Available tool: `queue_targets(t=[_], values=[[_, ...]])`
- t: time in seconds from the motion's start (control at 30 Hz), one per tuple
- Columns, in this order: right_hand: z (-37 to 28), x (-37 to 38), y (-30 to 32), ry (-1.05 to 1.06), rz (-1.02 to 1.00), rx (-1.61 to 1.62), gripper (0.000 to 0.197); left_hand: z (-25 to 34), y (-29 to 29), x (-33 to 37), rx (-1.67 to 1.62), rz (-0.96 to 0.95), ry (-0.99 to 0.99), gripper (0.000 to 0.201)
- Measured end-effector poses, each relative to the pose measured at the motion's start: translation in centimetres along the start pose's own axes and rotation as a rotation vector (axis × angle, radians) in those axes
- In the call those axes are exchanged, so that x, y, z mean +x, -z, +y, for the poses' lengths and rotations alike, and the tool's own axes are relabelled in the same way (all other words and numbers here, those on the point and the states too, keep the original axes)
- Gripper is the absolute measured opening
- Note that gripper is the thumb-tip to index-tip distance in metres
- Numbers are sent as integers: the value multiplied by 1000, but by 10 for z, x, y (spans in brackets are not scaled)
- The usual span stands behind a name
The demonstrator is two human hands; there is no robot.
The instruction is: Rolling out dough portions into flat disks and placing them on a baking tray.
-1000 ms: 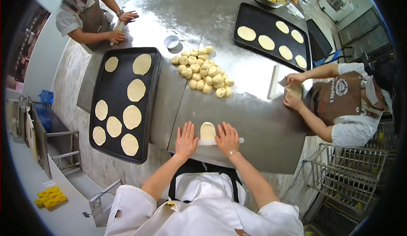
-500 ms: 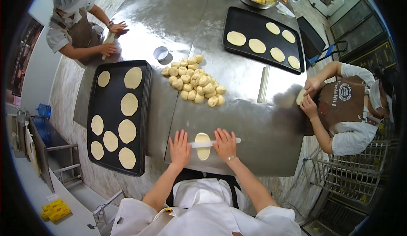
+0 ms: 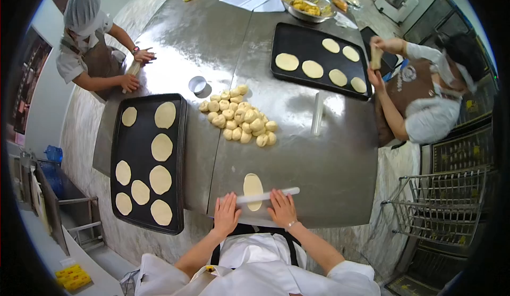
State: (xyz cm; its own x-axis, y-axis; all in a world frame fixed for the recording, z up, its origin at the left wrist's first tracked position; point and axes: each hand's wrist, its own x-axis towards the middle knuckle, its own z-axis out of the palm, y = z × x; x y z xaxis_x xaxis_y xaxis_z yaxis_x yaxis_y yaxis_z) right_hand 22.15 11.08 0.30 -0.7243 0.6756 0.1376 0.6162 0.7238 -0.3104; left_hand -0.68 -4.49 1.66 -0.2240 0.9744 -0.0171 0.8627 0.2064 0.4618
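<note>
A pale oval of flattened dough (image 3: 253, 181) lies on the metal table in front of me, under a whitish rolling pin (image 3: 258, 196). My left hand (image 3: 227, 214) rests on the pin's left end, palm down with fingers stretched out. On its right part lies my right hand (image 3: 282, 209), fingers spread and not wrapped round it. The pin tilts slightly, its right end farther away, and crosses the dough's nearer half. Beyond it sits a heap of small dough balls (image 3: 244, 116).
Left stands a black baking tray (image 3: 149, 160) with several dough rounds; another black tray (image 3: 297, 49) is at the far right. A metal ring (image 3: 197, 85), a second rolling pin (image 3: 317, 114) and a bowl of yellow filling (image 3: 306, 5) share the table. Co-workers stand at both sides.
Both my hands and the rolling pin have drawn nearer to my body. The dough oval looks a little longer. The co-worker on the right has raised a piece of dough beside the far tray.
</note>
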Motion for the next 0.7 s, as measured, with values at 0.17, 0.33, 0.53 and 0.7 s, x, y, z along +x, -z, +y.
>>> queue_targets(t=[0.17,0.33,0.53,0.7], values=[[26,62,5,-38,-198,198,45,-18,13,59,13,-13,-25,54],[13,72,-10,-93,121,-64,52,6,-11,46,154,65,39,65],[-23,-38,14,94,-32,11,54,24,-5,-43,11,-88,7,65],[19,-77,17,108,-190,131,38,12,-15,31,-328,113,151,58]])
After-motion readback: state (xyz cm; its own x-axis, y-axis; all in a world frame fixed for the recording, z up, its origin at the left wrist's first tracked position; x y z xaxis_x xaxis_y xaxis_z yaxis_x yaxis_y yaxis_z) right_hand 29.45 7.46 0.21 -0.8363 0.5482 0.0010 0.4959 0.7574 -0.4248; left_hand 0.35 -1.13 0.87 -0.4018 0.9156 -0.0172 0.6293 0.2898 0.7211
